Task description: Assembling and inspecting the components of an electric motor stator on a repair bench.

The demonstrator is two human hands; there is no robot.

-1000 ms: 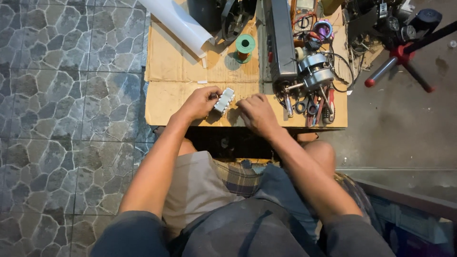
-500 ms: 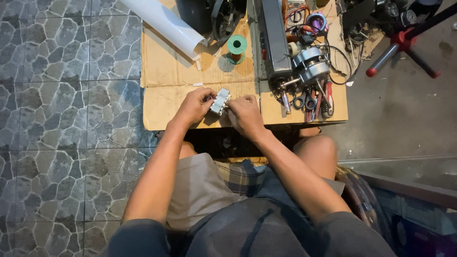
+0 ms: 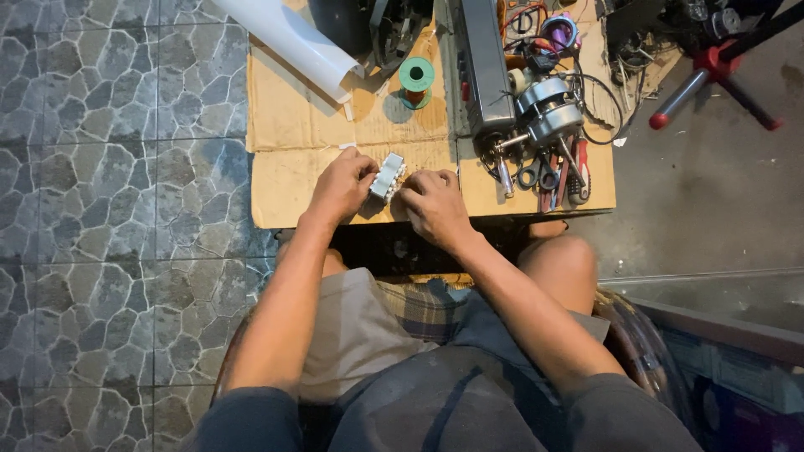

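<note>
A small grey ring-shaped metal part with pale pieces along its edge stands on its rim on a cardboard sheet. My left hand grips its left side with the fingertips. My right hand rests knuckles up just to its right, fingertips touching the part's lower edge. Both forearms reach forward over my knees.
On the cardboard lie a green wire spool, a white rolled sheet, a long grey metal box, a small electric motor, and scissors and screwdrivers. A red tripod leg stands at the right. Stone-pattern tiles cover the floor at the left.
The view has shifted slightly, so the cardboard sits a bit lower in the frame. My hands stay on the grey part, with only small finger movements.
</note>
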